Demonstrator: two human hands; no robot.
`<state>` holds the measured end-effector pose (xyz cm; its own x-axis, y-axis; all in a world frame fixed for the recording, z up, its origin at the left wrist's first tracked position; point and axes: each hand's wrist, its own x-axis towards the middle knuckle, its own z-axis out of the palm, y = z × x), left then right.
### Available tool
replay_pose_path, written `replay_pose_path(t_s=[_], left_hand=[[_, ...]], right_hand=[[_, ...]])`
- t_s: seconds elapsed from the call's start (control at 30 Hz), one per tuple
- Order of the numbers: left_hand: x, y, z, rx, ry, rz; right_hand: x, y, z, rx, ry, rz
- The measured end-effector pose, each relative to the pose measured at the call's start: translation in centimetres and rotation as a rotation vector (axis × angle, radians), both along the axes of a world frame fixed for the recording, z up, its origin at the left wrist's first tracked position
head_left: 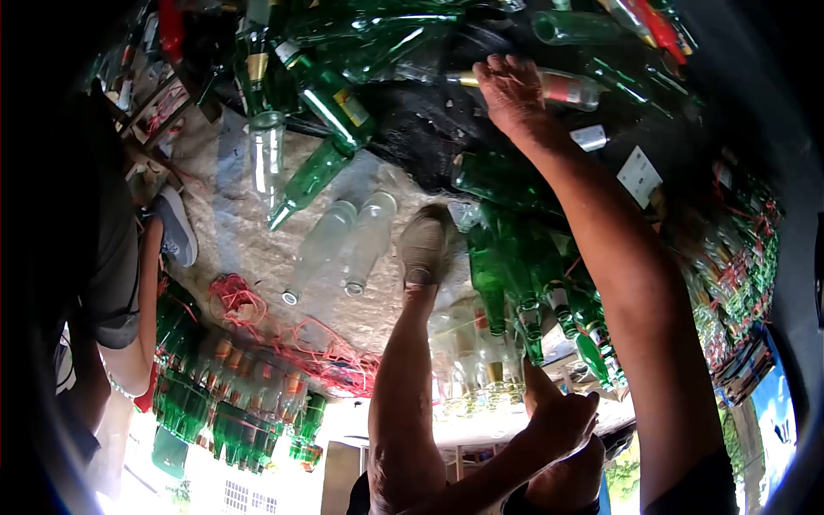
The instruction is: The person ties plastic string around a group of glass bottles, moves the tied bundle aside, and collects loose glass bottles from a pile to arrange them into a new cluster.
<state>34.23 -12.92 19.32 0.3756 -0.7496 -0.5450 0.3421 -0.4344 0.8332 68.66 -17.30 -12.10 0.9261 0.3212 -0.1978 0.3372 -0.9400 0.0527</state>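
My right hand [511, 90] reaches to the top of the view, its fingers wrapped round a clear bottle [566, 88] with a gold neck and a reddish label. The bottle lies sideways over dark plastic and green bottles. Low in the view, my left hand [562, 422] is beside my bent knee with its fingers curled closed; whether anything is inside is hidden. Two clear bottles [324, 245] lie on the pale ground left of my shoe. A green bottle with a yellow label [330, 101] lies near the heap's edge.
Upright green bottles [506, 266] and clear bottles [468, 348] stand right of my shoe. Red string [330, 356] trails over the ground. Bundled bottles [232, 403] stand at lower left. Another person's leg and grey shoe [176, 225] are at the left. A white card [639, 176] lies at right.
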Motion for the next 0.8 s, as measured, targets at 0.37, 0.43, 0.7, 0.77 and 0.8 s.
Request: replay_pose_path(t_s=[0.37,0.43,0.7,0.77,0.8], left_hand=[[0.8,0.1,0.8,-0.026,0.021,0.074],[0.7,-0.1,1.2,-0.015,0.021,0.090],[0.2,-0.2,2.3,-0.024,0.025,0.116],[0.2,0.0,2.2,-0.024,0.025,0.124],[0.2,0.0,2.2,-0.024,0.025,0.127]], right_hand=[[-1.9,-1.0,7.3,0.212,0.061,0.229],[-2.4,-0.3,9.8,0.287,0.069,0.225],[-4.8,5.8,15.0,0.690,0.059,0.172],[-5.0,7.7,16.1,0.786,0.098,0.172],[-5.2,8.4,15.9,0.785,0.102,0.178]])
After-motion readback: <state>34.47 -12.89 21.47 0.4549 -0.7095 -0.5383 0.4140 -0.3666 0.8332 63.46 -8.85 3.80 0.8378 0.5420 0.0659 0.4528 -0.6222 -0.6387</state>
